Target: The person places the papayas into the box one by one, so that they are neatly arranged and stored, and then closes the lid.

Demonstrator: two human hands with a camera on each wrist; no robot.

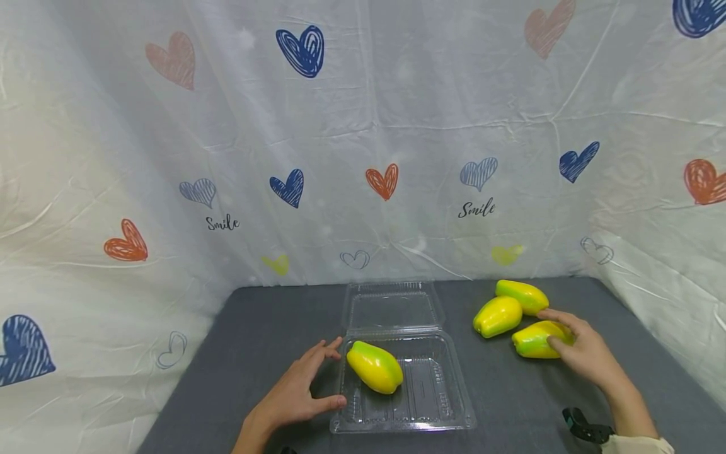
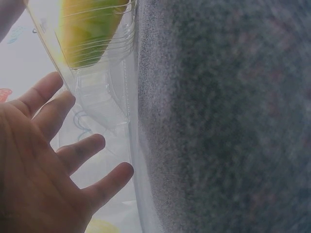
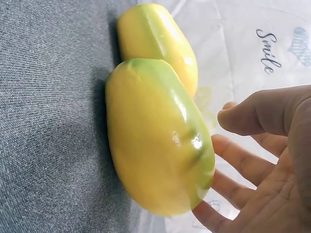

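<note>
A clear plastic clamshell box [image 1: 422, 384] lies opened out on the dark grey cloth, its lid [image 1: 391, 309] folded back. One yellow-green papaya [image 1: 375, 369] sits in the left part of its base. My left hand [image 1: 297, 391] is spread at the box's left edge, fingers straight and apart, as the left wrist view also shows. At the right, my right hand [image 1: 587, 350] is around the end of another papaya [image 1: 535, 342] lying on the cloth. In the right wrist view the fingers reach that papaya's far side, while the thumb [image 3: 243, 119] stands off its skin.
Two more papayas lie just behind the right hand's one, a nearer one [image 1: 498, 317] and a farther one [image 1: 522, 296]. A white curtain [image 1: 420, 145] with printed hearts hangs behind the table and along both sides. A dark strap [image 1: 584, 429] is on the right wrist.
</note>
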